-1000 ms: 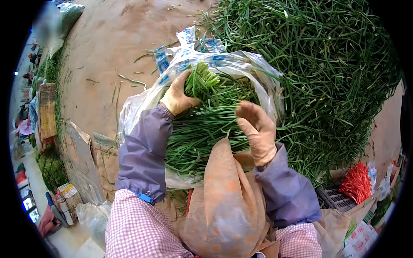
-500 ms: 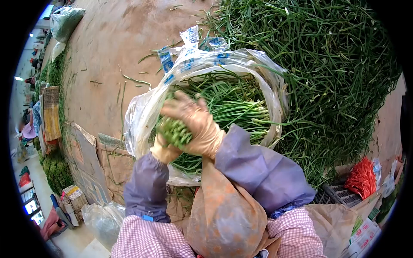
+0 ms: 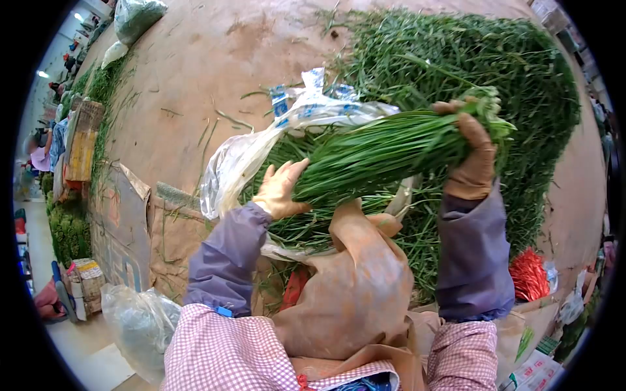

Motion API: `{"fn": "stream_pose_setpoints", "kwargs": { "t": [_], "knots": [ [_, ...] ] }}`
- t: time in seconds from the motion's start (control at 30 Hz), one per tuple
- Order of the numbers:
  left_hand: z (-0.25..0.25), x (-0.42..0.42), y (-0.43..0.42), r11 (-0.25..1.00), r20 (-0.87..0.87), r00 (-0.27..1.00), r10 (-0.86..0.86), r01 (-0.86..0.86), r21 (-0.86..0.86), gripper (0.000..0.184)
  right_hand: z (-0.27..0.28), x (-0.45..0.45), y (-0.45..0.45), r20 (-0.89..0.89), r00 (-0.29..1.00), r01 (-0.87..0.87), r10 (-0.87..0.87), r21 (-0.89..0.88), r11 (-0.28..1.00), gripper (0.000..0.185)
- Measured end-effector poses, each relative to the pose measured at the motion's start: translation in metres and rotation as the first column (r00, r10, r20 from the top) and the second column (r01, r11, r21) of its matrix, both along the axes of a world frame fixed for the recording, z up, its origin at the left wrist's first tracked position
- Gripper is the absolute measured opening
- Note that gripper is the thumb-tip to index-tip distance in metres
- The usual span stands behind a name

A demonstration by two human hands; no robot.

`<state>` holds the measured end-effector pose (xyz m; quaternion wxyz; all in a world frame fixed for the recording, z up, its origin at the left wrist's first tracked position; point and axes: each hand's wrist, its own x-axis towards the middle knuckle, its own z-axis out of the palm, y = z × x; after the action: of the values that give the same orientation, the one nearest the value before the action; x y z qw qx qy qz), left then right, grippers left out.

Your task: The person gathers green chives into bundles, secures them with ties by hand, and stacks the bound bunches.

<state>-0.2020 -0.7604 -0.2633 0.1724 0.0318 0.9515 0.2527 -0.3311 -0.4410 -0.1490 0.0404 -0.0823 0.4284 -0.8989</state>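
Observation:
A long bunch of garlic chives (image 3: 391, 144) lies slantwise over the plastic bag, its pale stem ends at the upper right. Gloved in brown, my right hand (image 3: 473, 156) is wrapped round the bunch near those ends. At the leafy end is my left hand (image 3: 282, 190), open with fingers spread and close against the leaf tips; firm contact cannot be made out. Beneath the bunch, the clear plastic bag (image 3: 236, 166) with blue print stands with its mouth open. More chives (image 3: 297, 231) lie inside it, partly hidden by the bunch and my apron.
A large heap of loose chives (image 3: 521, 72) covers the brown ground sheet (image 3: 195, 72) on the right. Red ties (image 3: 529, 275) lie at the lower right. A filled clear bag (image 3: 140, 326) sits at the lower left, with boxes (image 3: 83, 146) and greens along the left side.
My hands have moved apart. My right hand has swung right and up with the bunch, which now stretches across the bag; my left hand has opened at the leafy end.

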Motion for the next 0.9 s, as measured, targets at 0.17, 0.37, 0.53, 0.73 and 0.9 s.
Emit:
{"fn": "stream_pose_setpoints", "kwargs": {
  "t": [0.17, 0.37, 0.53, 0.73, 0.9],
  "knots": [
    [0.09, -0.032, -0.036, 0.666, 0.086, 0.981, 0.173, -0.181, 0.724, 0.1, 0.07, 0.026, 0.07, -0.026, 0.994, 0.098, -0.106, -0.207, 0.973, 0.028],
    [0.277, -0.061, 0.065, 0.637, -0.558, 0.771, -0.305, 0.601, 0.482, 0.119, 0.132, 0.085, 0.05, -0.12, 0.989, -0.127, 0.091, -0.339, 0.932, 0.025],
    [0.234, -0.031, 0.135, 0.272, -0.099, 0.655, -0.749, 0.441, 0.855, 0.109, 0.158, 0.127, 0.069, 0.029, 0.999, -0.024, 0.04, -0.416, 0.909, 0.018],
    [0.175, 0.076, 0.186, -0.099, 0.025, 0.557, -0.83, -0.192, 0.976, 0.097, 0.112, 0.173, 0.137, 0.237, 0.966, 0.178, -0.106, -0.309, 0.934, 0.018],
    [0.168, 0.163, 0.2, 0.056, 0.369, 0.568, -0.736, -0.492, 0.869, 0.097, 0.069, 0.201, 0.169, 0.275, 0.956, 0.204, -0.099, -0.383, 0.901, 0.017]
  ]
}}
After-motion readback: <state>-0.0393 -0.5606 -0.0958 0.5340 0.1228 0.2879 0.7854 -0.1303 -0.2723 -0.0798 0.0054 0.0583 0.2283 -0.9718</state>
